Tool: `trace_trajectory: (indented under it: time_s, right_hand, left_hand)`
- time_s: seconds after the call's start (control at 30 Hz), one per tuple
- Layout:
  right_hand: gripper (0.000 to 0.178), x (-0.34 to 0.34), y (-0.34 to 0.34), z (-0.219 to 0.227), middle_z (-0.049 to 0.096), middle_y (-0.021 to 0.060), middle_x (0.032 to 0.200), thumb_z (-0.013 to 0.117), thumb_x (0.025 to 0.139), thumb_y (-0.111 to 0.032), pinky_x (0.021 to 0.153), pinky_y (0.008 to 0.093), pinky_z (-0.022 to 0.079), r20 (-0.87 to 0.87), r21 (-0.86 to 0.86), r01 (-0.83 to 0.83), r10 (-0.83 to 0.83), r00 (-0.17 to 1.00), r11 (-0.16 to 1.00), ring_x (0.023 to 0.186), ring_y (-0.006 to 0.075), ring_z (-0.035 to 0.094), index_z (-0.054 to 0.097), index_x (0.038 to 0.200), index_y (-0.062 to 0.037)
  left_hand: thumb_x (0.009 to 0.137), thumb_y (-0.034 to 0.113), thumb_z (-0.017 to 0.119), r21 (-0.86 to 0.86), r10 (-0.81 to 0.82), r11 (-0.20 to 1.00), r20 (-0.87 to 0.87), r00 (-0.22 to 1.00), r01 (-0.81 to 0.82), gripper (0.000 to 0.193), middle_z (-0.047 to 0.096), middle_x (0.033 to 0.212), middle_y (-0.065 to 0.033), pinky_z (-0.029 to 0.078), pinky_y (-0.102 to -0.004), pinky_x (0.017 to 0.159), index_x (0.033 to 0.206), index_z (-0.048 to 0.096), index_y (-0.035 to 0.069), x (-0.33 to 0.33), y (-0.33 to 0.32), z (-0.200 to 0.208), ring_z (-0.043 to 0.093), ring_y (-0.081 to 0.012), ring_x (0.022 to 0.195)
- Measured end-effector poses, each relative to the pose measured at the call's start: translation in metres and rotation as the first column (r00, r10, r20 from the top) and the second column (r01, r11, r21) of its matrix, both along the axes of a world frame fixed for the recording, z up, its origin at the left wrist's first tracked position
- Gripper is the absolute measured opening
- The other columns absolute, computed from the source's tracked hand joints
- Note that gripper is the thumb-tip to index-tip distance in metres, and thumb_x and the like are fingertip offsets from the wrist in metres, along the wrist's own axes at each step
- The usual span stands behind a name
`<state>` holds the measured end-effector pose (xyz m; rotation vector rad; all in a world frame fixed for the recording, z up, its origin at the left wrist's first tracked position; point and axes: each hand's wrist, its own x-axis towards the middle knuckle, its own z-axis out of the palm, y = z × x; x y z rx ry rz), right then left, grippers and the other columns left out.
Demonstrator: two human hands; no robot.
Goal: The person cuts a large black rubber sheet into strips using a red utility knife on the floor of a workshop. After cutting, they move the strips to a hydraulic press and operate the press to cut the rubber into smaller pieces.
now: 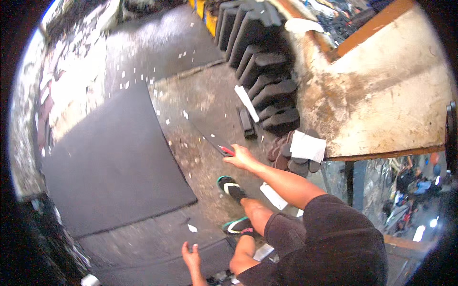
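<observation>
My right hand [242, 158] is closed around a red-and-black handled tool [227, 151], held above the floor. A thin dark strip [205, 136] runs from the tool toward the upper left; whether it is the tool's blade or a separate piece I cannot tell. My left hand [192, 258] is near the lower edge, fingers apart and nothing in it. Left of both hands lies a large dark foam-like sheet [114, 162], flat on the floor. A small white scrap [192, 228] lies just above my left hand.
Stacked dark sole-shaped pieces [267, 90] stand at the upper middle beside a stained pale board [377, 100]. A white paper [307, 146] lies on more sole-shaped pieces. Another dark sheet [162, 43] lies farther up. My shoes [231, 188] are on the scrap-strewn floor [191, 95].
</observation>
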<state>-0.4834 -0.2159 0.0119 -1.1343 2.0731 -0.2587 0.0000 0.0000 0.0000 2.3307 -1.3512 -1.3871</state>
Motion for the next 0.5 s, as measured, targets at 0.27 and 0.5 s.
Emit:
trace_trajectory:
  time_s: [0.27,0.5]
  right_hand:
    - [0.082,-0.205,-0.109,0.175,0.063,0.0281,0.123,0.079,0.074,-0.046,0.099,0.0428,0.048,-0.004,-0.338,0.345,-0.368,0.930,0.875,0.116,0.0387,0.062,0.053,0.133,0.0048]
    - [0.074,-0.381,-0.307,0.236,0.062,0.0296,0.123,0.076,0.076,-0.038,0.101,0.0465,0.047,-0.077,-0.530,0.410,-0.523,0.849,0.742,0.117,0.0419,0.059,0.053,0.131,0.0062]
  left_hand:
    - [0.088,0.021,0.076,-0.073,-0.144,0.989,-0.214,0.966,0.131,0.052,0.064,0.126,-0.0183,0.046,-0.0369,0.101,0.133,0.057,0.001,-0.202,-0.232,0.141,0.060,-0.0261,0.118]
    - [0.090,0.020,0.073,0.091,-0.192,0.977,-0.043,0.981,0.195,0.050,0.067,0.118,-0.0151,0.050,-0.0333,0.094,0.132,0.056,0.000,-0.264,-0.360,0.168,0.065,-0.0215,0.106]
